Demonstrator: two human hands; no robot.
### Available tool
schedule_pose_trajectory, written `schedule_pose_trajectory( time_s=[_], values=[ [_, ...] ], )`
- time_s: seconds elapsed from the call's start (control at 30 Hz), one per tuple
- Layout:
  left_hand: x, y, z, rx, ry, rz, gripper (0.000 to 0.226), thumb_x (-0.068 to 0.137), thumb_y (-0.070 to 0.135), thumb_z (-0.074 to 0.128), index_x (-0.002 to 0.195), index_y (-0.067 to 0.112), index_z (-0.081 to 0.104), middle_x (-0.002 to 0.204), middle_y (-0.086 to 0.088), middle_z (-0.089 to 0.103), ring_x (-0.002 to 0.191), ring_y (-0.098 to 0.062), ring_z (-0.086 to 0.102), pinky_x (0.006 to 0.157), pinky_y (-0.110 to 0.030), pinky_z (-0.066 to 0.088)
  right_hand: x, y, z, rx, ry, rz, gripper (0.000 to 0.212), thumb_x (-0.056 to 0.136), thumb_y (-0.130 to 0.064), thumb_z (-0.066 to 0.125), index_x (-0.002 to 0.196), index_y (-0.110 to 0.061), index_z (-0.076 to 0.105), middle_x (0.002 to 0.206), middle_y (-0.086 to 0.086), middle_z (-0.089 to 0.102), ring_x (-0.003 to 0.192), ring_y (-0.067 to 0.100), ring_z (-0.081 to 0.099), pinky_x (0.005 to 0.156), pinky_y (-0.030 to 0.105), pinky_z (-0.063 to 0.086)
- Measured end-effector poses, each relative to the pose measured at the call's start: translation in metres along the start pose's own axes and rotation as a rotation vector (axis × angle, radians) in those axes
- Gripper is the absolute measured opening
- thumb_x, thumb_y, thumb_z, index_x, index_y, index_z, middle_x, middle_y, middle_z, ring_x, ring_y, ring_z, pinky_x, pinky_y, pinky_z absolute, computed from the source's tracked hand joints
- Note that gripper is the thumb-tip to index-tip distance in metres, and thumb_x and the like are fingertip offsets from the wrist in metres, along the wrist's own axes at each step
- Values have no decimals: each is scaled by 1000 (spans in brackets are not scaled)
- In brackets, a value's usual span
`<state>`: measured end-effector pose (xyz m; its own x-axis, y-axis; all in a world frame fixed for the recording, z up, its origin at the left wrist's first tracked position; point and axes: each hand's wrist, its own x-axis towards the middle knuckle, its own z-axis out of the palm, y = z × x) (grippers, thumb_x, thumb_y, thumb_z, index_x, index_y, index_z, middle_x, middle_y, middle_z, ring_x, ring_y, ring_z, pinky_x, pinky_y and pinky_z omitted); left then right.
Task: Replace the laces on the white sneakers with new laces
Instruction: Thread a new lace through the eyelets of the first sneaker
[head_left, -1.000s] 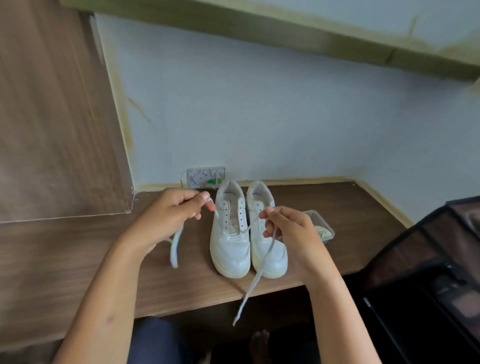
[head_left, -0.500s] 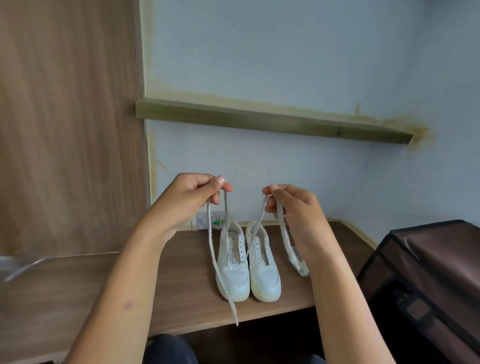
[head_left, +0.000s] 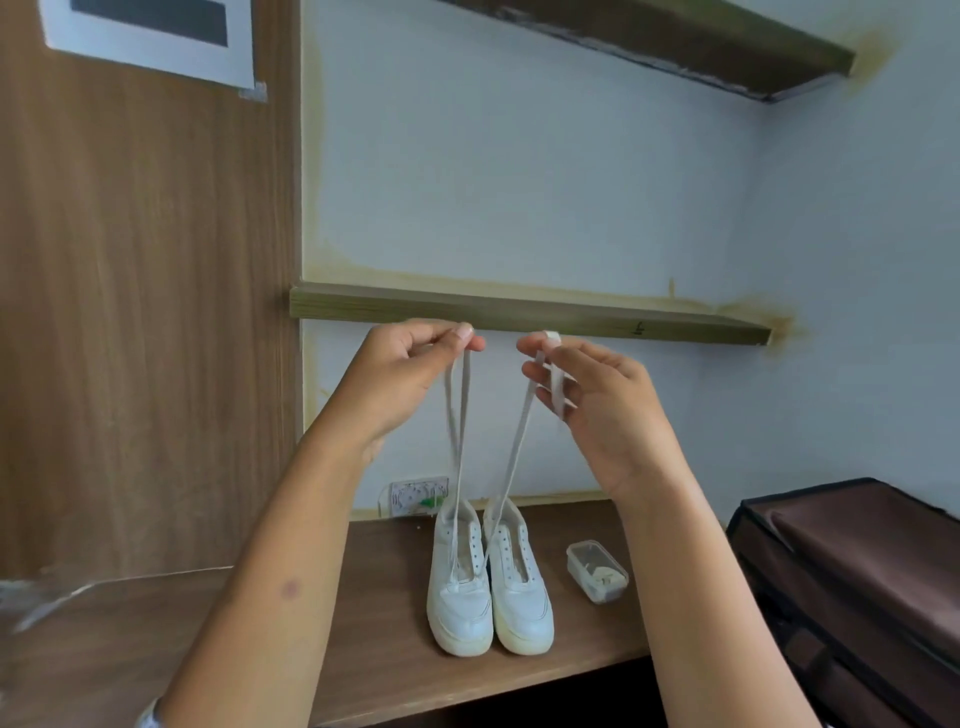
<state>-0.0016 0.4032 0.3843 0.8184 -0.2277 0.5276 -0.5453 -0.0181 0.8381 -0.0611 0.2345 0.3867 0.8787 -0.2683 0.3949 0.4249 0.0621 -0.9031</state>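
Raised both lace ends high since a second ago. Left hand fingers pinching one end, right hand fingers pinching other. Threaded through bottom eyelets of left sneaker on surface. Evening lengths, probably; lacing barely begun.

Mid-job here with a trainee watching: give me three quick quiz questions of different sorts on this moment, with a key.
1. True or false: both ends of the lace are held up above the sneakers.
2. Which sneaker is the lace threaded through? A) left sneaker B) right sneaker C) neither
3. Fill in: the clear box sits on the desk to the ___ of the sneakers.

Key: 1 true, the left hand and right hand each pinch an end. 2 A. 3 right.
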Motion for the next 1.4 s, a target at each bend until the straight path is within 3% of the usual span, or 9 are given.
schedule_pose_trajectory(
  time_s=[0.17,0.27,0.4,0.63,0.83,1.23,1.3,1.4],
  values=[
    [5,30,2,-232,-51,98,18,96,25,57,100,23,75,111,6,73,116,-7,61,111,-36,39,1,-28,8,18,-53,-158,21,95,-4,53,96,-7,73,95,9,71,92,18,65,84,20,48],
    [8,45,3,-288,-62,169,21,93,27,57,103,21,74,111,6,74,115,-5,62,107,-30,40,1,-39,10,-15,-86,-239,32,93,4,46,97,-11,74,104,8,74,103,18,66,92,22,47],
    [12,58,4,-293,-119,240,30,85,33,59,108,20,73,120,7,70,123,-7,57,111,-36,37,3,-50,11,-109,-83,-314,35,92,5,47,103,-14,74,106,10,73,103,13,64,100,29,42],
    [16,73,2,-257,-111,291,29,96,23,56,122,20,68,125,12,67,118,-9,61,106,-34,44,2,-61,11,-250,-67,-431,45,93,8,40,112,-18,72,105,4,70,102,4,61,81,7,41],
    [16,76,3,-168,-97,335,33,93,9,62,123,21,67,131,16,63,97,-11,70,95,-20,48,4,-60,8,-245,-54,-436,45,94,7,39,112,-19,72,104,4,70,100,4,61,80,7,41],
    [21,27,9,-231,-46,229,24,88,10,67,109,21,73,112,9,73,109,-12,67,102,-23,46,7,-32,-6,-203,-15,-339,32,95,2,50,113,-15,71,104,0,73,100,-2,64,78,2,41],
    [21,11,12,-229,-38,194,24,87,11,68,108,21,74,112,9,73,108,-11,67,98,-19,46,12,-19,-11,-219,-5,-307,31,95,1,51,113,-16,70,103,-2,73,99,-4,64,76,1,41],
    [21,-21,15,-204,-3,123,23,87,11,70,108,20,75,107,8,75,102,-4,68,81,-2,43,22,11,-19,-268,32,-251,30,96,-3,52,116,-20,68,105,-3,72,98,-6,63,71,0,40]
  ],
)
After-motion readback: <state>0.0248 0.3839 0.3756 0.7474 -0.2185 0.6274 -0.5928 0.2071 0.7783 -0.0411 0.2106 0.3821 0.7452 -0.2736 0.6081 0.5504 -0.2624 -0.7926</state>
